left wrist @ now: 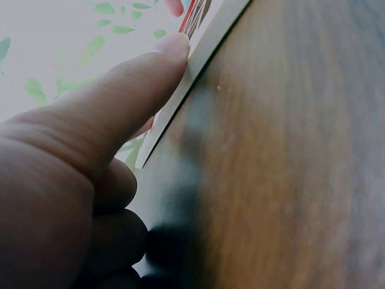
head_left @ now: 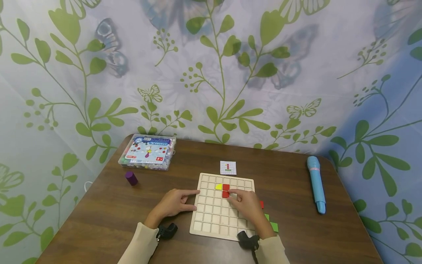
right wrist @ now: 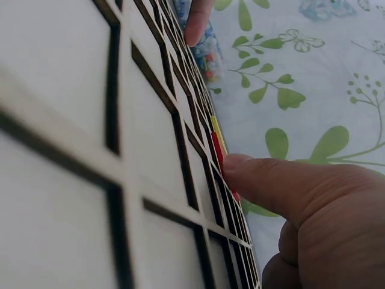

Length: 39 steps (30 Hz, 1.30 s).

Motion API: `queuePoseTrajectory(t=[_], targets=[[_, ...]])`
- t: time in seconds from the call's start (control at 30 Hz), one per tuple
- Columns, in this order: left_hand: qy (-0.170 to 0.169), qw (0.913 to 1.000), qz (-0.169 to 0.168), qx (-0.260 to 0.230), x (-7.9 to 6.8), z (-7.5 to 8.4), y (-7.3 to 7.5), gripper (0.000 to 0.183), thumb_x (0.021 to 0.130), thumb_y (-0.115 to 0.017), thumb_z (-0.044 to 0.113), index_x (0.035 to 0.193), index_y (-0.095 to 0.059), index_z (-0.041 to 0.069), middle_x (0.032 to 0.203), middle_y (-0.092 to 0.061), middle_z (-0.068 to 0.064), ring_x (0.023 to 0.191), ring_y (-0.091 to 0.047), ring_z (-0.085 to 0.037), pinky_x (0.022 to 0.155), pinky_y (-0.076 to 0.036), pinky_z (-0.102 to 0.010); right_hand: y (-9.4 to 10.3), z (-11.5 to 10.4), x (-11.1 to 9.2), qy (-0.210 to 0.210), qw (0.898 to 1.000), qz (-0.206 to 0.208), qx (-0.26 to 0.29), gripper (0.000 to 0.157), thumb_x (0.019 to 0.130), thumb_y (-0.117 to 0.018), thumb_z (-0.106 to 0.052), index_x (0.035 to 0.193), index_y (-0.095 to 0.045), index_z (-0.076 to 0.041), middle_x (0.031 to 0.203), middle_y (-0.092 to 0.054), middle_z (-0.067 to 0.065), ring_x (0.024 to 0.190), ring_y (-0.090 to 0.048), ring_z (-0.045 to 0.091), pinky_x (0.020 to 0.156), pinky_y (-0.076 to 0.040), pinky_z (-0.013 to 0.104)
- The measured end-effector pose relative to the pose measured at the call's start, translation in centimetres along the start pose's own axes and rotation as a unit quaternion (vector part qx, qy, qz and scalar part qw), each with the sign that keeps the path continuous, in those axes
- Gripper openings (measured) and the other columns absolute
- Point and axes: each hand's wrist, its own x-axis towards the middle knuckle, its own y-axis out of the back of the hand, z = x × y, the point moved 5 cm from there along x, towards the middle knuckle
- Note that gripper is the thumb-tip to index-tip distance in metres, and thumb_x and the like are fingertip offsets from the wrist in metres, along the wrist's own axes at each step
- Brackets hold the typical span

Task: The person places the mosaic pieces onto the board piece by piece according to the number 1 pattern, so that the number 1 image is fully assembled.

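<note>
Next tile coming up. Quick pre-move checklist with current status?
1. Left hand touching the board: ok, at its left edge.
2. Card uncovered: ok, beyond the board's far edge.
3. Yellow tile on board: ok, left of the upper red tile.
4. Lower red tile fully seated: cannot tell; right hand touches it.
5. Green tiles on board: not ok, on the table to its right.

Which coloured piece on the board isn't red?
The yellow piece, just left of the upper red piece. It's the board's only yellow one; the upper piece and the lower red piece are red.
</note>
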Motion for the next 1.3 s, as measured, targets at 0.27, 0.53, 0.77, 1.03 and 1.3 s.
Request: queuePoseTrajectory(t=[0.27,0.53,0.77,1.03,1.3], targets=[[-0.004,1.0,0.001,0.003,0.0,-0.2,-0.1,0.06,0.085,-0.081,0.048,0.14,-0.065,0.03,0.054,-0.031,0.014,0.05,-0.024,-0.002,0.053,-0.024,-0.024,1.0,0.1,-0.2,0.023,1.0,0.005,0.019,0.025,0.086,-0.085,-0.026,0.11,-0.081,-0.022,0.055,-0.03,-0.015,0.052,-0.025,0.002,0.049,-0.025,0.024],[-0.008,0.9999,0.003,0.008,0.0,-0.1,-0.1,0.06,0.085,-0.081,0.049,0.14,-0.065,0.03,0.054,-0.031,0.014,0.051,-0.024,-0.002,0.053,-0.024,-0.024,3.8,1.3,-0.2,-0.026,1.0,-0.004,-0.006,0.026,0.087,-0.084,-0.031,0.112,-0.081,-0.024,0.057,-0.032,-0.01,0.054,-0.027,0.008,0.051,-0.027,0.027],[-0.011,0.9999,0.007,0.009,0.0,0.0,0.0,0.06,0.084,-0.081,0.049,0.14,-0.066,0.029,0.055,-0.03,0.015,0.051,-0.023,-0.002,0.053,-0.024,-0.023,6.6,3.3,-0.7,-0.046,0.999,-0.003,-0.01,0.029,0.088,-0.083,-0.026,0.114,-0.08,-0.015,0.056,-0.035,-0.007,0.051,-0.03,0.009,0.047,-0.03,0.027],[-0.007,0.9999,0.005,0.006,0.0,0.1,0.2,0.061,0.085,-0.081,0.049,0.14,-0.065,0.029,0.055,-0.029,0.015,0.051,-0.023,-0.003,0.053,-0.023,-0.024,8.8,5.9,-1.6,-0.073,0.997,0.009,-0.031,0.033,0.088,-0.082,-0.03,0.117,-0.078,-0.015,0.063,-0.05,-0.002,0.06,-0.043,0.016,0.055,-0.038,0.03],[0.0,1.0,0.003,0.009,0.0,-0.1,0.0,0.062,0.084,-0.081,0.05,0.14,-0.065,0.03,0.055,-0.03,0.013,0.052,-0.022,-0.003,0.053,-0.023,-0.024,9.4,8.7,-2.4,-0.121,0.993,-0.015,-0.01,0.035,0.088,-0.081,-0.038,0.117,-0.078,-0.018,0.061,-0.042,-0.003,0.059,-0.041,0.016,0.056,-0.034,0.03]])
